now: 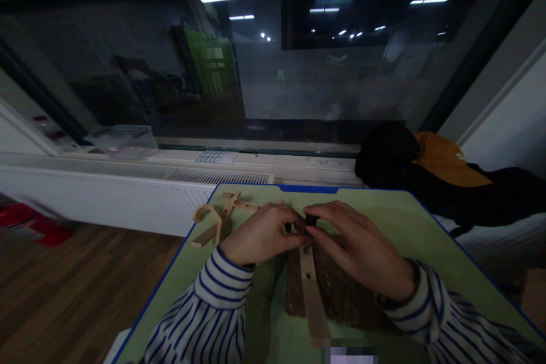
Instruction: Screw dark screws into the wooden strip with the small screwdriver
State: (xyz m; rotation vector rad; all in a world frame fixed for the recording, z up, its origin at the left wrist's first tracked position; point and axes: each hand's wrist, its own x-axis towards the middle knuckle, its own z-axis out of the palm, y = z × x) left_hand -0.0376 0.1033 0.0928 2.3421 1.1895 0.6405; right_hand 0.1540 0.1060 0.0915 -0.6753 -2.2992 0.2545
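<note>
Between the thumb and fingers of my right hand (360, 247) is a small black piece (311, 220), its exact kind unclear in the dim light. My left hand (262, 233) is closed in a pinch right beside it, fingertips nearly meeting those of the right; what it grips is hidden. Beneath both hands, a flat wooden strip (314, 301) with holes points toward me, its far end covered by the fingers. It lies across a dark brown, patterned block or board (294, 293). Dark metal, perhaps a screw (306, 249), shows on the strip just below the fingertips.
A curved wooden hook (207, 211) and joined wooden strips (232, 205) lie at the far left of the green, blue-edged table (401, 210). Behind stand a radiator (170, 205) and a sill with a clear plastic box (128, 142). Black and orange clothing (447, 159) lies at right.
</note>
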